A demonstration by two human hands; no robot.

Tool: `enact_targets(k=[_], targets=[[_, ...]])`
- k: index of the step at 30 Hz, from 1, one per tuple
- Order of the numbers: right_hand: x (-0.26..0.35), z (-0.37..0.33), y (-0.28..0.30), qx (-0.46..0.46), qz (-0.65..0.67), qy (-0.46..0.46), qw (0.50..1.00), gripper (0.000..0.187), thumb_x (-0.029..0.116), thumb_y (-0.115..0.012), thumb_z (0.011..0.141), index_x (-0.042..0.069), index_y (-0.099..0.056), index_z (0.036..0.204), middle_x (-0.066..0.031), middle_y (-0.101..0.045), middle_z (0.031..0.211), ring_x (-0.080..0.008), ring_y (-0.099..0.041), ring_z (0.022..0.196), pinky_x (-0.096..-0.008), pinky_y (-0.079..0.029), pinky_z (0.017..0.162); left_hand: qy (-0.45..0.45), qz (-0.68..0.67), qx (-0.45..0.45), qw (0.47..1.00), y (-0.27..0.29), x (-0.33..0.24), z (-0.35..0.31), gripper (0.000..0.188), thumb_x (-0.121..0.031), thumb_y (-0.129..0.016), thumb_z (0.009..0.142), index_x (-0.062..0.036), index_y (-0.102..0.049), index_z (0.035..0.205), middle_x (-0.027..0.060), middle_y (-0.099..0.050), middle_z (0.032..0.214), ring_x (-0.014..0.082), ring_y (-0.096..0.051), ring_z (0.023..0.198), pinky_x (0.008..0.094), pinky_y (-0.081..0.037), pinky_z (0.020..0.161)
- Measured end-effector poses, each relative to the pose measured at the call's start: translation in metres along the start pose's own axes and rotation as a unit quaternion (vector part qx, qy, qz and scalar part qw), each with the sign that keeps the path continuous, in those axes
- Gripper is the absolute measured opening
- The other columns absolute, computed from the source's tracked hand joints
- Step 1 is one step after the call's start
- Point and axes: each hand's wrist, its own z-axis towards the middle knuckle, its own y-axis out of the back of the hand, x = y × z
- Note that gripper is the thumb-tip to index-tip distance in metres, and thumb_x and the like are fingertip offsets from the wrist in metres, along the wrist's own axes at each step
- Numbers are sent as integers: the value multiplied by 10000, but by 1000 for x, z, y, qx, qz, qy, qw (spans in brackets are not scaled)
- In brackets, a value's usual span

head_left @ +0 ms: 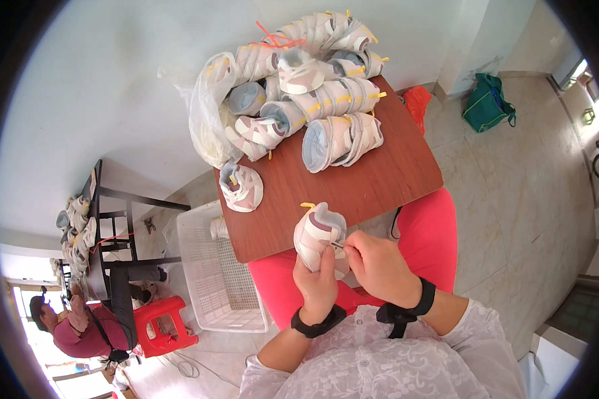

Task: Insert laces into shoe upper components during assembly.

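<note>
My left hand grips a small cream and pink shoe upper with a yellow pull tab, just off the near edge of the brown table. My right hand is closed in a pinch on a thin dark metal tool, whose end meets the side of the upper. Fingers hide most of the tool, so its exact kind does not show. Beyond my hands, a single shoe upper stands at the table's left edge. Nested rows of uppers lie across the far half.
A clear plastic bag hangs at the table's far left corner. On the floor to the left is a white plastic crate, beside a red stool. A person sits farther left near a dark table. A green bag lies far right.
</note>
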Motion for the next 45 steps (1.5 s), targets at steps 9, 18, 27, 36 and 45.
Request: enact_targets(k=[9,18,27,36,45], targets=[[-8,-1,-26,-28,38,-65,997,88,97,-505,891,15,-477,899,-213,-596,754,-417,-591,697,-496,-451,596,-240,196,-40,950,-9,21,7,235,37,-585,832,7,-625,1062,103,-639,962,194,-615,865,306,-484,735],[-2,-2,9,17,-33,-48,998,150,125,-608,839,38,-519,921,-158,-595,724,-353,-601,653,-427,-465,569,36,38,-36,998,10,19,30,202,-18,-574,883,41,-607,1073,73,-663,965,143,-625,844,273,-492,748],[-9,15,8,-30,19,32,999,172,102,-728,704,76,-683,868,-50,-538,909,-233,-607,717,-336,-483,614,252,-328,171,894,27,16,19,377,-104,-607,908,-3,-488,1251,87,-597,1170,170,-598,1028,332,-490,889],[-12,19,12,39,67,14,997,138,96,-693,735,45,-677,862,-63,-552,880,-252,-596,762,-364,-469,644,272,-340,210,875,23,13,20,376,-153,-604,922,-13,-492,1252,77,-596,1176,172,-596,1038,334,-482,904],[-20,19,6,-40,-14,-17,999,131,116,-651,709,15,-589,765,-76,-533,873,-271,-587,712,-371,-474,610,229,-283,163,917,12,2,15,325,-126,-604,919,2,-533,1209,75,-619,1134,164,-605,1011,326,-486,886]])
